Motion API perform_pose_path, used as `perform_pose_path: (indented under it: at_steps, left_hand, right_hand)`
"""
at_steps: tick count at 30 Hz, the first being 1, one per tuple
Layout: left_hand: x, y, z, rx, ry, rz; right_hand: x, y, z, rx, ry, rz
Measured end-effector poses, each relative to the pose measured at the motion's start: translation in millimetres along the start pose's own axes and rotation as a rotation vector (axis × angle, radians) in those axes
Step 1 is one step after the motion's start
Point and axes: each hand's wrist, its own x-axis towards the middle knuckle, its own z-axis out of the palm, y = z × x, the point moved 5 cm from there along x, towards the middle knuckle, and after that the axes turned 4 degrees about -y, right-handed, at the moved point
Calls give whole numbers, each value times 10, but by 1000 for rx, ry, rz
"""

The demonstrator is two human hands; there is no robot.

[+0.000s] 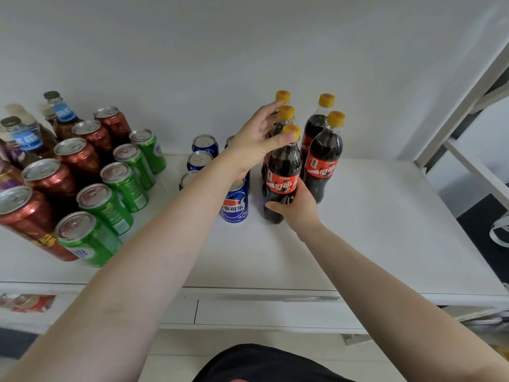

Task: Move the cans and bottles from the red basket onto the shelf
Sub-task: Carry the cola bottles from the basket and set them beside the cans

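Head view shows me both hands on the white shelf [385,216], working at the cola bottles. My right hand [298,206] is curled round the lower body of the front cola bottle [283,172], which stands upright on the shelf with its yellow cap [292,131] up. My left hand [259,146] reaches over from the left with fingers spread; its thumb presses against that cap, and the fingertips touch the bottles behind. Four more cola bottles [323,161] stand close by, two behind the held one and two just to its right. Left of the bottles sit blue cans [234,202], the nearest touching distance from the held bottle, I cannot tell whether in contact. Further left stand a row of green cans [125,186], then red cans [80,157], then glass bottles [64,117] with blue labels at the back. The red basket is out of my sight.
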Motion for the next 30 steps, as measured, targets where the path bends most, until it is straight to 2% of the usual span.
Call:
perform_pose_path:
  at_steps: [15, 23, 27, 30]
  left_hand:
    - [2, 52, -28, 29, 3, -26]
    - [-1, 31, 0, 136, 18, -23]
    - [-15, 246, 14, 229, 121, 79]
    - [46, 559, 154, 282, 137, 185]
  right_hand:
    - [123, 1, 49, 0, -11, 9]
    - [89, 32, 26, 0, -32, -24]
    - [-105, 292, -50, 52, -84, 8]
    - [-273, 589, -292, 70, 71, 42]
